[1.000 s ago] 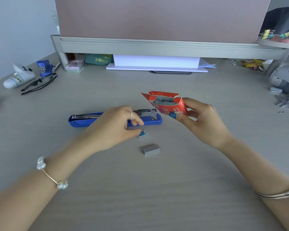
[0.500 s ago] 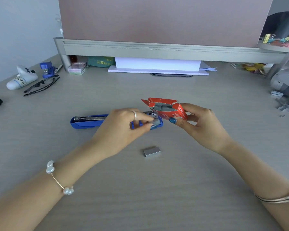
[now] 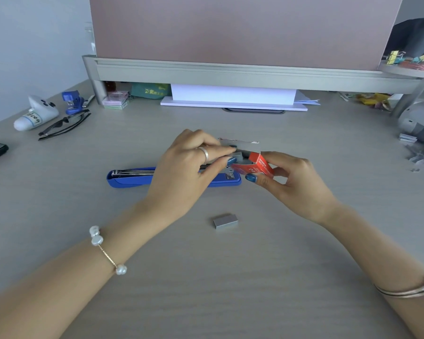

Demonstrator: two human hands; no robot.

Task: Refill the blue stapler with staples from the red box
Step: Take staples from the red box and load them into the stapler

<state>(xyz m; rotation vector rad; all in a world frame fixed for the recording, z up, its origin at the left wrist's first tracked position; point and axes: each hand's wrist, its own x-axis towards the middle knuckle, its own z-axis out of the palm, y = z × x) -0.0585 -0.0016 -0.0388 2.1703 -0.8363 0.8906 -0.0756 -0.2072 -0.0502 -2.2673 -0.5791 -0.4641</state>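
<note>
Stapler: a long blue plastic stapler [image 3: 132,181] was laid flat on the grey wood-grain table [image 3: 230,277], lid folded open, its shiny metal channel exposed.
Box: a small red cardboard box [image 3: 261,165] with torn flaps was tilted just above the stapler's right end.
Right hand: the right hand [image 3: 296,184] was closed on the box, pinched between thumb and fingers.
Left hand: the left hand [image 3: 184,177] was pinched at the box mouth; what was gripped could not be told.
Staples: a grey rectangular block of metal staples [image 3: 225,221] was left on the table, near the stapler and apart from both hands.
</note>
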